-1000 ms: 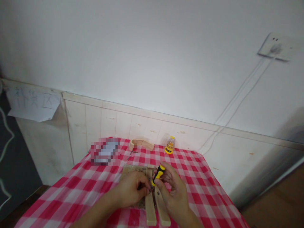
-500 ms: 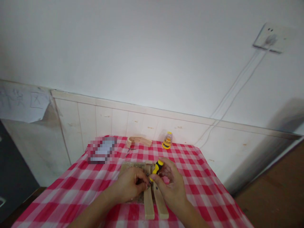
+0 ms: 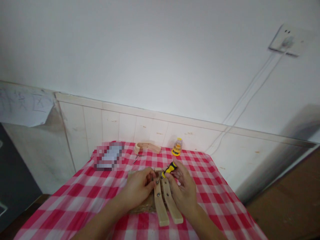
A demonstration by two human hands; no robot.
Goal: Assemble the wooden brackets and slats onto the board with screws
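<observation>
My right hand (image 3: 183, 186) grips a yellow-and-black screwdriver (image 3: 170, 168), tilted with its tip down to the left. Its tip meets the upper part of the left curved wooden piece (image 3: 161, 206). At that same spot my left hand (image 3: 140, 186) has thumb and fingers pinched together; what they hold is too small to make out. Beside the left piece lies a second curved wooden piece (image 3: 172, 206), close to my right hand. Dark bolt heads or holes show in both pieces. A brown patterned pad (image 3: 142, 208) lies under them, partly covered by my left hand.
Another curved wooden piece (image 3: 148, 146) lies near the wall, with thin metal tools (image 3: 137, 158) before it. A yellow bit holder with a clear cover (image 3: 177, 147) stands at the back. A blurred-out flat object (image 3: 110, 156) is at left on the checkered tablecloth (image 3: 100, 200).
The screwdriver and both hands have shifted up along the wooden pieces, and the screwdriver leans further right. The wooden pieces' near ends have swung slightly right.
</observation>
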